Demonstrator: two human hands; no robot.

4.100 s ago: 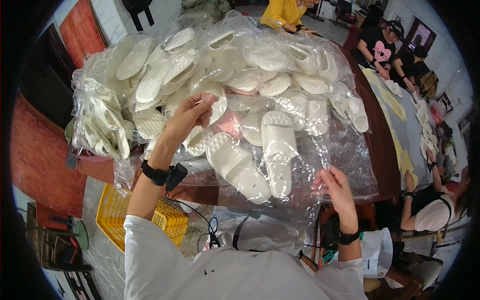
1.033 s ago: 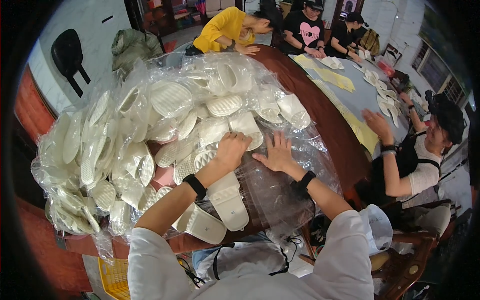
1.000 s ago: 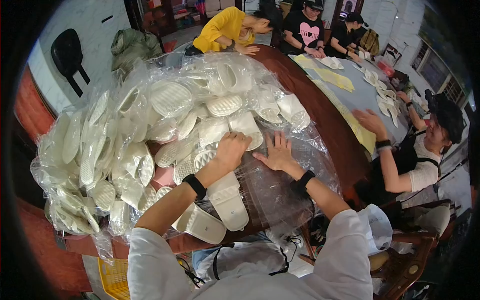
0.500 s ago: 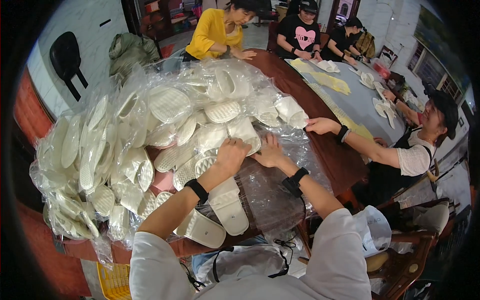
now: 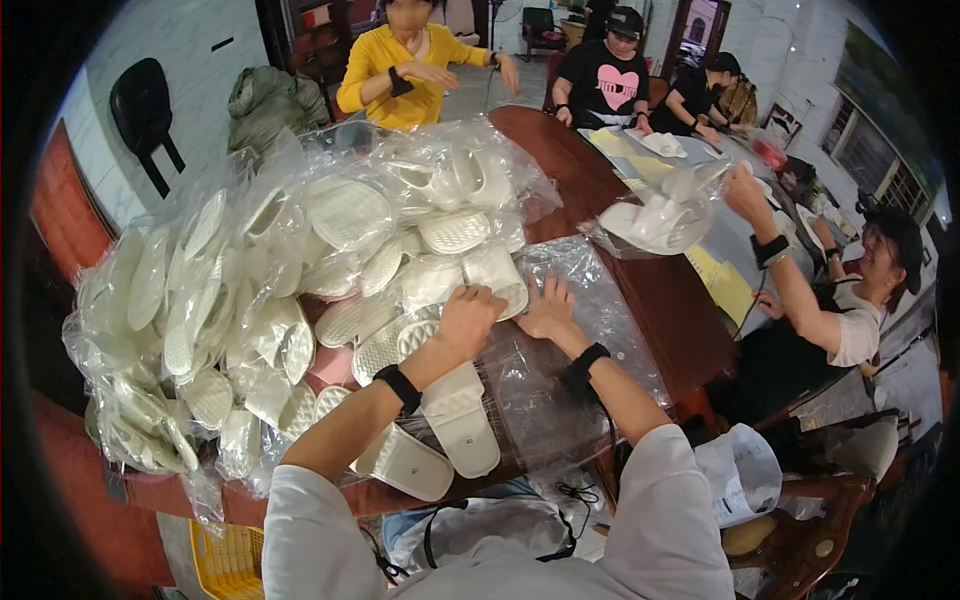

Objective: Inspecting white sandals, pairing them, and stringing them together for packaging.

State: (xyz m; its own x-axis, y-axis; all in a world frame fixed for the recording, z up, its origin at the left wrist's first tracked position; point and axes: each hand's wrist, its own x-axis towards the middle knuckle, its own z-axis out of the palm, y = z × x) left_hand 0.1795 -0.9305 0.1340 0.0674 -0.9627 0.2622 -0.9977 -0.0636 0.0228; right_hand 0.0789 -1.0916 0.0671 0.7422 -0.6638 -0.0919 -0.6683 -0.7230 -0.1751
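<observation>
Slippers: my left hand [image 5: 468, 318] lies palm down, fingers curled loosely over a bagged white slipper [image 5: 497, 272] at the pile's [image 5: 300, 290] near edge.
Right hand [image 5: 545, 310]: fingers spread flat on the clear plastic sheet [image 5: 590, 330], holding nothing.
Done: most pairs look bagged, I judge.
Left: two loose slippers [image 5: 440, 440] lie unbagged by the table edge [image 5: 660, 310].

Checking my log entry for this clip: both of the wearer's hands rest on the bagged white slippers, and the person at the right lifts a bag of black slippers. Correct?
Not quite. In the head view the left hand and right hand do rest on the bagged white slippers, but the lifted bag at the right holds white slippers, not black.
</observation>
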